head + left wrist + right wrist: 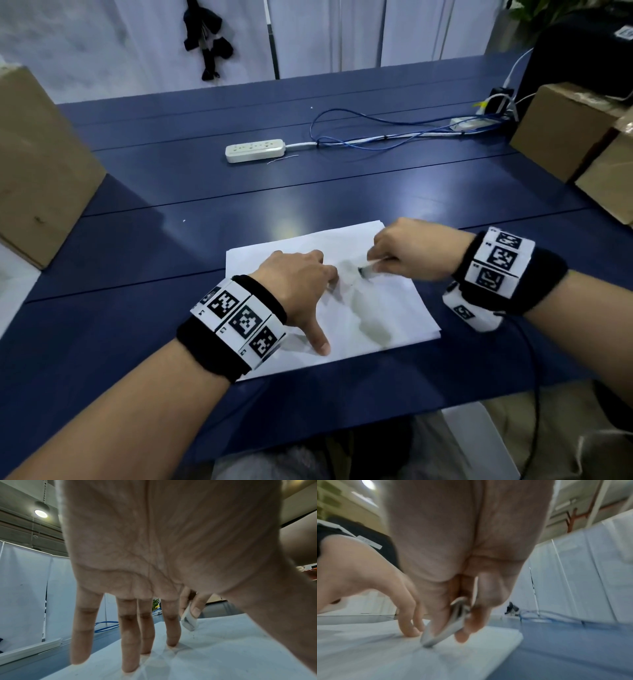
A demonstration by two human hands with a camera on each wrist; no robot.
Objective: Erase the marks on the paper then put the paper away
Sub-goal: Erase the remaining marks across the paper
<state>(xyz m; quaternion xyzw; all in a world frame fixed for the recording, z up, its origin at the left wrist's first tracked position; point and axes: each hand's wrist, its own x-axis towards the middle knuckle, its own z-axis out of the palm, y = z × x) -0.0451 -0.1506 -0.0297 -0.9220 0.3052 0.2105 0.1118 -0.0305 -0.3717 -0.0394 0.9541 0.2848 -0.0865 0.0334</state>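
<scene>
A dark blue bench (342, 192) fills the scene, with cardboard boxes (37, 164) at both edges and a white power strip (255, 150) with blue cable farther back. In front of you lies the white paper (373, 318), flat on the bench, with faint grey smudges near its middle.

Your left hand (301, 284) rests spread on the paper, its fingers (128, 642) straight and fingertips pressing down, thumb splayed toward you. Your right hand (414, 250) is curled around a small white eraser (188, 622), pinched between thumb and fingertips, its darkened tip touching the paper just beside your left index finger.

Judging from this, the erasing is under way and grey marks remain.

Risks from here: the paper looks thin, so a hard stroke toward your holding hand could buckle or crease it, and a stroke away from it could tear it. The eraser's dirty tip may smear graphite rather than lift it. If your left fingertips ease off, the sheet could slide on the smooth bench.
</scene>
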